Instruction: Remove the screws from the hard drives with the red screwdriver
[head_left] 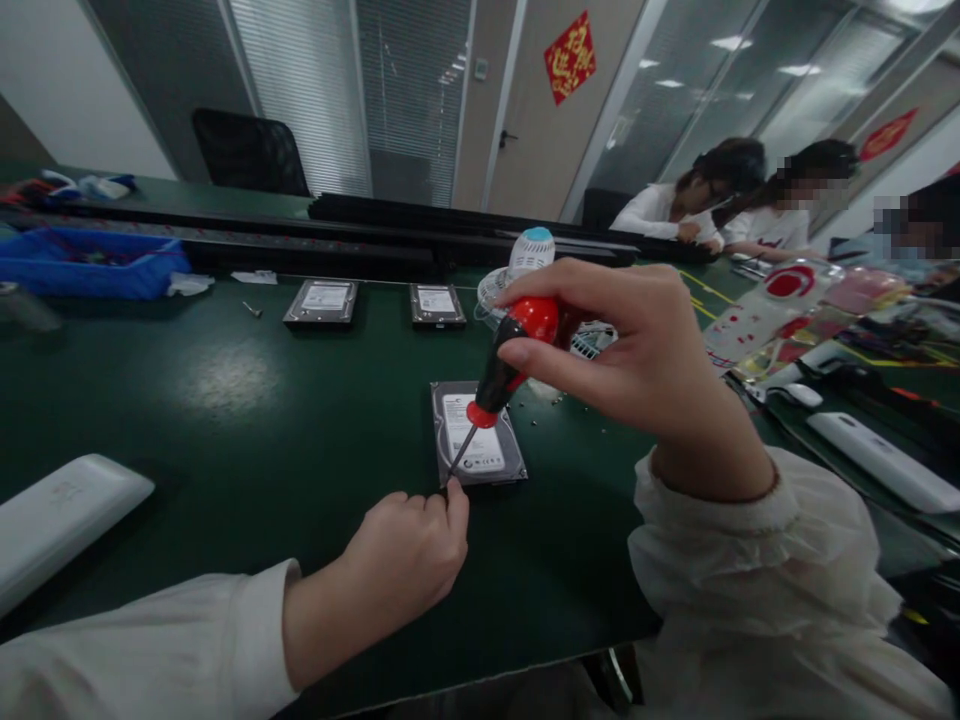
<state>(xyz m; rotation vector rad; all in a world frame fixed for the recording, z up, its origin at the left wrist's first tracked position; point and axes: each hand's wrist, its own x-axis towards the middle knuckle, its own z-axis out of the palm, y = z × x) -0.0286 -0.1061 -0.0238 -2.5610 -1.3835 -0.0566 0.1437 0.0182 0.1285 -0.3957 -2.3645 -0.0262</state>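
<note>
Right hand (637, 360) fingers grasp the screwdriver (502, 375), tip at the near-left corner of the hard drive (480, 445), frame centre. Left hand (405, 555) fingers are clenched beside the tip. The tilted shaft may slip and jab them.

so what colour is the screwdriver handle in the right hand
Red knob and collar with a black grip on the stubby screwdriver; the head view shows it best.
</note>
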